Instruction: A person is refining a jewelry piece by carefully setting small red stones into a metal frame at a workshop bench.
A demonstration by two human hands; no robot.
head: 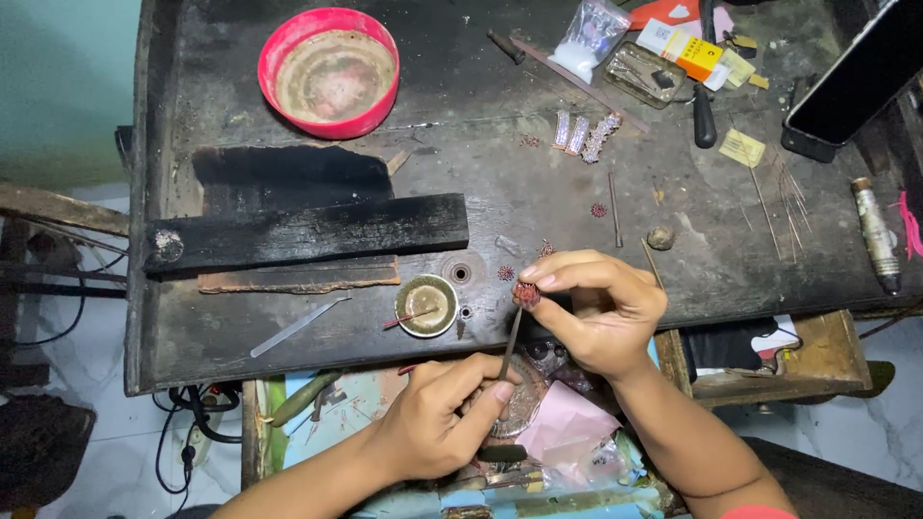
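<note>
Nearest the camera, the left hand (437,423) has its fingers (495,392) curled together and pinched on the lower end of a thin metal tool (509,344); the tool's long axis runs almost upright in the view, leaning slightly right, its tip pointing away from the person and meeting a small reddish ornament (525,294); under this hand lie pink paper (569,423) and a cluttered drawer (404,399) of small bits, too jumbled to tell apart.

Just beyond, the right hand (601,312) holds the ornament over the near edge of the worktop (317,332); thumb and forefinger are closed on the piece, the other fingers bent in behind them; the ornament is a small rounded cluster, and which way it faces I cannot tell.

Left of the ornament sits a small round brass dish (428,306) with a red-tipped stick resting in it; a slim metal file (293,328) lies further left, slanting; two tiny red rosettes (506,273) rest just beside the right hand.

Farther back a long charred black block (308,231) lies crosswise; three glittering strips (582,135) lie near the middle; at the far edge stand a red bowl (330,72), a clear plastic bag (591,38) and a small tin (644,74).
</note>
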